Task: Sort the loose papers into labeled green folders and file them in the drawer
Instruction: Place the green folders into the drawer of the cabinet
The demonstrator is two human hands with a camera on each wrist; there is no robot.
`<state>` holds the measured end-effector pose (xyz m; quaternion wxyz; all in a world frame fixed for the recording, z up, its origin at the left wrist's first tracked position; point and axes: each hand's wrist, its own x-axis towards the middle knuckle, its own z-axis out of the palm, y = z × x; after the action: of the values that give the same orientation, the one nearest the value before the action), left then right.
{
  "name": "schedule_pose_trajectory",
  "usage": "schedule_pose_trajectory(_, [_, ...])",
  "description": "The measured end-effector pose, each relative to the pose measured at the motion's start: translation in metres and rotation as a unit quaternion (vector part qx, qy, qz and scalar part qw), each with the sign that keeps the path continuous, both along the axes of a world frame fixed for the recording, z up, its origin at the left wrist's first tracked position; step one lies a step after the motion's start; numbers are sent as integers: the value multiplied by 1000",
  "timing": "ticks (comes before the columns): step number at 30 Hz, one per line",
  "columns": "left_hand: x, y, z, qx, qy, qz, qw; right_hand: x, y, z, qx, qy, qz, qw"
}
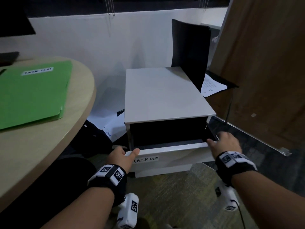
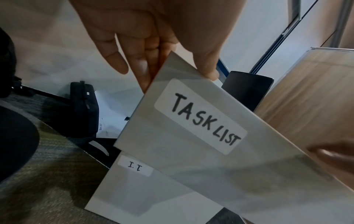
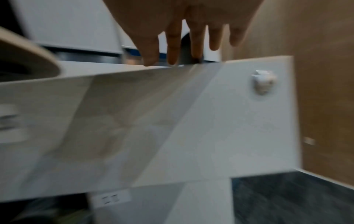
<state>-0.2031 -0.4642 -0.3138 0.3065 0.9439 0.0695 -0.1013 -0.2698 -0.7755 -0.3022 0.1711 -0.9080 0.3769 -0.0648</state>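
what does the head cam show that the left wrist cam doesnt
Only the head view shows the green folder labelled TASK LIST on the desk and the drawer's dark inside. Only the left wrist view shows the lower drawer, labelled I.T. Both show the left hand gripping the top edge of the pulled-out TASK LIST drawer.

Both my forearms reach forward, a black band with white marker blocks on each wrist. My left hand pinches the drawer front's top edge under the thumb; my right hand rests straight fingers on the same edge.
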Motion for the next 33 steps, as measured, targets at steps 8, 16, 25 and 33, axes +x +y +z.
schedule_pose_trajectory(8, [-57, 11, 20, 50, 37, -42, 997, -44, 134, -2, 39, -20, 385, 922])
schedule_pose_trajectory(16, [-53, 26, 144, -62, -190, -105, 974, -72, 147, 7, -27, 31, 408, 912])
schedule_pose_trajectory(25, [20, 84, 242, 270, -79, -67, 957, -71, 151, 14, -23, 63, 400, 914])
schedule_pose_trajectory(33, [13, 95, 216, 471, 69, -176, 862, -73, 147, 12, -1, 59, 403, 913])
